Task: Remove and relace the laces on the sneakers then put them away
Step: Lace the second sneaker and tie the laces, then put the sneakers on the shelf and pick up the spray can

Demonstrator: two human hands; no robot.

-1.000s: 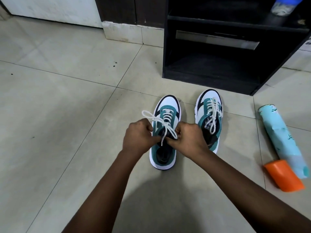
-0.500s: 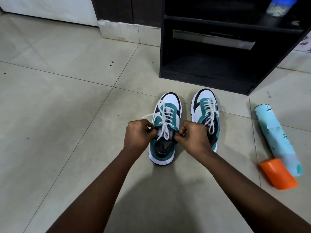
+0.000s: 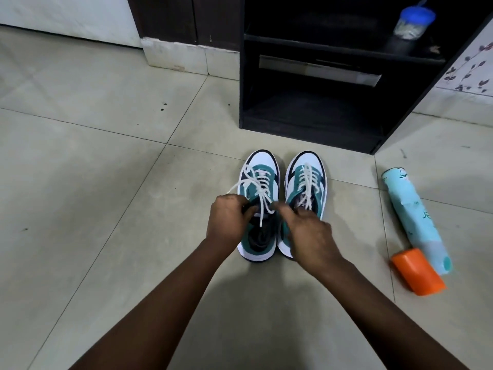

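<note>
I see my left hand (image 3: 230,221) pinching the white lace (image 3: 260,194) of the left sneaker (image 3: 258,206), a teal, white and black shoe standing on the tiled floor (image 3: 93,182). My right hand (image 3: 306,233) rests over the collars, fingers loosely curled; whether its grip holds any lace I cannot tell. The right sneaker (image 3: 306,182) stands just beside, fully laced, before the black shelf unit (image 3: 320,116).

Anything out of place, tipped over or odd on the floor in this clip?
Yes: a light blue bottle lies on its side on the tiled floor, right of the sneakers, with its orange cap beside its open end. No spill is visible. The laces look loose only because they are being worked on.
</note>
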